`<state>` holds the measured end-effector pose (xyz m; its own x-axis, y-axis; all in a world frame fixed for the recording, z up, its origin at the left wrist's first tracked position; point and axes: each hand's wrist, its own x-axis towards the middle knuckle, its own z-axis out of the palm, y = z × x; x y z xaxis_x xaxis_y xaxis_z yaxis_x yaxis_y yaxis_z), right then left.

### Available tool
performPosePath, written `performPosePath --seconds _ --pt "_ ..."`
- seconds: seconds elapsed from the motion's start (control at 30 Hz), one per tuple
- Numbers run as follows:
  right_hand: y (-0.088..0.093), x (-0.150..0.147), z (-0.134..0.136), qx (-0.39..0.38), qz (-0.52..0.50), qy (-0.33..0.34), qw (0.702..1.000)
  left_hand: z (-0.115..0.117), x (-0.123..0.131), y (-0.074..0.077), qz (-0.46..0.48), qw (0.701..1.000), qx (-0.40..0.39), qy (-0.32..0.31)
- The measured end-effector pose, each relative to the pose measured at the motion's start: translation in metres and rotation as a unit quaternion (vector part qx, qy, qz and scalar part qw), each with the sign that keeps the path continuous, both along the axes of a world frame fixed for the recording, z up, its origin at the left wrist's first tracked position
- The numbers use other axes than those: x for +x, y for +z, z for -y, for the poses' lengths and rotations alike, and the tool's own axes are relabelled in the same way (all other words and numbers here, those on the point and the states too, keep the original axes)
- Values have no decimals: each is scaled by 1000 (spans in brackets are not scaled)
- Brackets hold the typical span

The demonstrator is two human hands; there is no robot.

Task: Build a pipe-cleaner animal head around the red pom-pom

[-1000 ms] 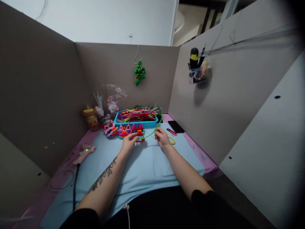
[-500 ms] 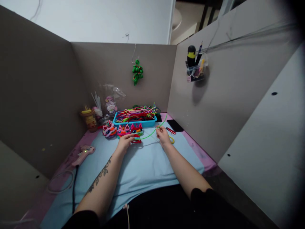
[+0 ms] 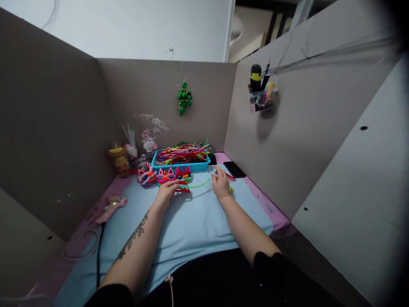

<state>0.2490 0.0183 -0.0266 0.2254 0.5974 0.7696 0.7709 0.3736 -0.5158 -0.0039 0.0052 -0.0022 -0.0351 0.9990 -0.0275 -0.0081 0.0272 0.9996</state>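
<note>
My left hand (image 3: pixel 167 191) is closed on a small red pipe-cleaner piece (image 3: pixel 182 189) on the light blue mat (image 3: pixel 191 226). A thin green pipe cleaner (image 3: pixel 200 184) runs from that piece to my right hand (image 3: pixel 220 184), which pinches its far end. Just behind my hands stand three colourful pipe-cleaner animal faces (image 3: pixel 164 175). A blue tray (image 3: pixel 180 165) heaped with pipe cleaners sits behind them. A yellow loop (image 3: pixel 230 189) and a red tool (image 3: pixel 229 176) lie by my right hand.
A pink glue gun (image 3: pixel 110 207) with a black cord lies at the left. A black phone (image 3: pixel 234 169) rests at the right, near the cardboard wall. Jars and bags (image 3: pixel 134 147) stand in the back left corner. A green ornament (image 3: pixel 185 98) hangs on the back wall.
My right hand has lowered toward the mat, pulling the green pipe cleaner from a raised arc to nearly flat. My left hand stayed on the red piece.
</note>
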Motion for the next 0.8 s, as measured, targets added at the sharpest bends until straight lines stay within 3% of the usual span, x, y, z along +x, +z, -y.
performPosePath --seconds 0.4,0.67,0.8 --pt "-7 0 -3 -77 55 44 995 6 -5 14 93 996 1 -9" --pt "-4 -3 2 -12 55 27 998 6 -5 13 108 994 -6 -18" --pt "-2 -11 8 31 132 55 989 8 -3 15 110 993 -16 -35"
